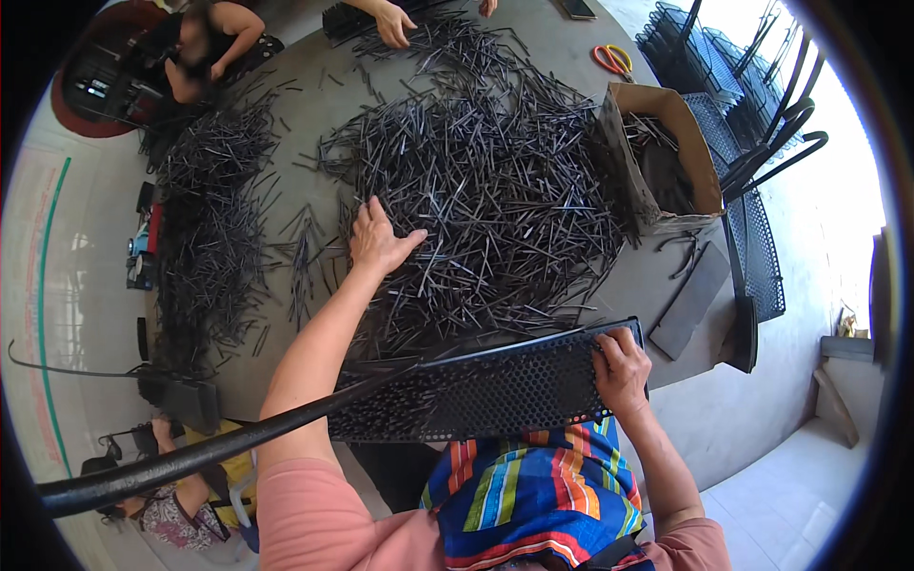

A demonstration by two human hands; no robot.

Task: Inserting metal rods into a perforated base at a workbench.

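Observation:
A big heap of thin black strips point(495, 181) covers the middle of the grey table. My left hand point(381, 240) rests on the heap's left edge, fingers and thumb apart, with no strip visibly gripped. Near the table's front edge, close to my body, is a long black perforated tray point(514, 390) full of small round holes. Strips seem to stick through many holes in its left part. My right hand point(621, 369) grips the tray's right end, thumb on the near face and fingers over the top edge. A thick black rod point(209, 443) slants up from the lower left to the tray.
An open cardboard box point(666, 157) with dark pieces inside stands right of the heap. Yellow-handled scissors point(612, 61) and a phone point(577, 9) lie beyond. More perforated trays point(762, 252) with rods lean at right. Another person's hand point(392, 23) reaches in at the far side.

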